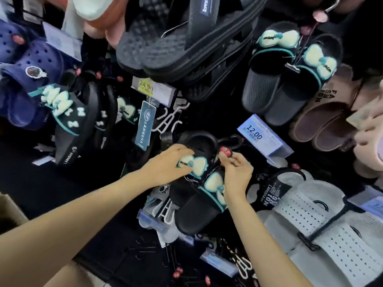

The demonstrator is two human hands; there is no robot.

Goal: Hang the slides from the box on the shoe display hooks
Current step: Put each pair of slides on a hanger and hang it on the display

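A pair of black slides (194,206) with pale bows and teal trim hangs at the middle of the dark display wall. My left hand (167,164) grips the upper slide across its strap, fingers over the bow. My right hand (236,172) pinches the hanger's top by its red round tag (224,151), next to the black hook (232,140). Whether the hanger sits on the hook is hidden by my fingers. A corner of the cardboard box (10,208) shows at the left edge.
Matching bow slides (290,69) hang at upper right, more of them (68,117) at left. Large black slides (176,48) hang above, grey perforated slides (323,220) at lower right, pink ones (331,112) at right. Price tags (259,135) stick out beside my hands.
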